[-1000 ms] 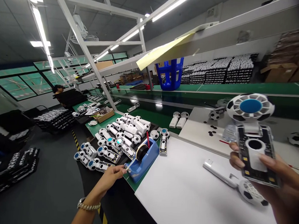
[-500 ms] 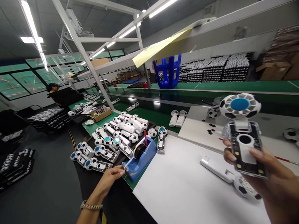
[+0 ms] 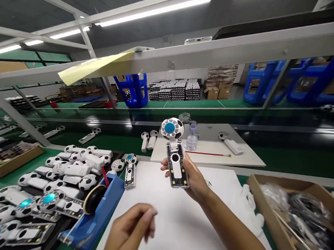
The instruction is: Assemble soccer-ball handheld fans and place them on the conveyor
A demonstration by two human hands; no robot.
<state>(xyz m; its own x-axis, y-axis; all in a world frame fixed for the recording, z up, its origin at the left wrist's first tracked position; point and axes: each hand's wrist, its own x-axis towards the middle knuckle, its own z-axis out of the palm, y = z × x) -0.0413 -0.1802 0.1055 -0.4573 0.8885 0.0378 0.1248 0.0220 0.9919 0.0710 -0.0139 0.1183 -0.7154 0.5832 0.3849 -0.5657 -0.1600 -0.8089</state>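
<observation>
My right hand [image 3: 194,176] is closed around a soccer-ball-headed handheld device [image 3: 176,164], held upright above a white sheet [image 3: 162,228]. Its ball head has a blue disc, and its handle shows a dark board under a clear edge. Lower and to the left, my left hand [image 3: 135,226] has thumb and fingertips pinched together; whatever is between them cannot be made out. Beside it stands a blue tape dispenser [image 3: 105,207] with a roll in it. A similar device [image 3: 130,171] lies at the sheet's upper left edge. Behind my right wrist, another piece is mostly hidden.
Many soccer-ball devices [image 3: 68,168] crowd a dark tray at left. Behind the sheet, a white board [image 3: 245,158] bears a water bottle [image 3: 192,139], a red brush [image 3: 207,154] and another device. A cardboard box [image 3: 273,233] of bags and cables sits right, beside a white glove [image 3: 252,209].
The view has swung right. My left hand has come away from the tape dispenser's front end to over the white sheet. My right hand still holds the device, now nearer the view's middle.
</observation>
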